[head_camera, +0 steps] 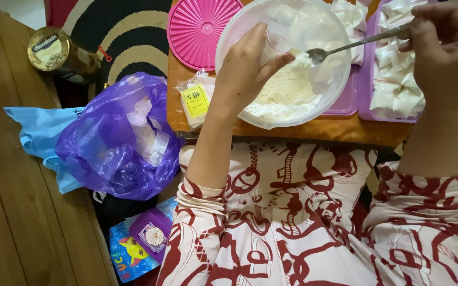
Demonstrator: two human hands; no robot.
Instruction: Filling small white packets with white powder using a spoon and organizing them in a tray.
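Patterned red-and-white cloth (292, 212) fills the near foreground, covering the lap and both forearms. From it the left hand (247, 66) reaches up over the rim of a clear round bowl (229, 37) that sits on a wooden counter (314, 131). Its fingers (255, 37) are curled and its thumb is pressed toward them, pinching what looks like a small clear bag held open over the bowl; the bag is hard to make out against the white contents. White powder (287, 92) is heaped in the near half of the bowl.

At the upper right, the right hand (446, 45) has its fingers closed around the handle of a metal spoon (345, 46). The spoon runs leftward across the bowl, its scoop hanging over the powder just beside the left thumb.

Behind the bowl on the left, a pink ribbed lid (200, 26) lies flat. A small clear packet with a yellow label (195, 100) lies at the counter's left edge, touching the bowl's side. To the right, a purple tray (369, 69) holds rows of small white filled bags (396, 74).

On the floor to the left, a crumpled purple plastic bag (112, 143) rests on a light blue bag (35, 132). A gold-lidded tin (51, 50) stands beyond them, and a small purple box (149, 233) sits near the knee.
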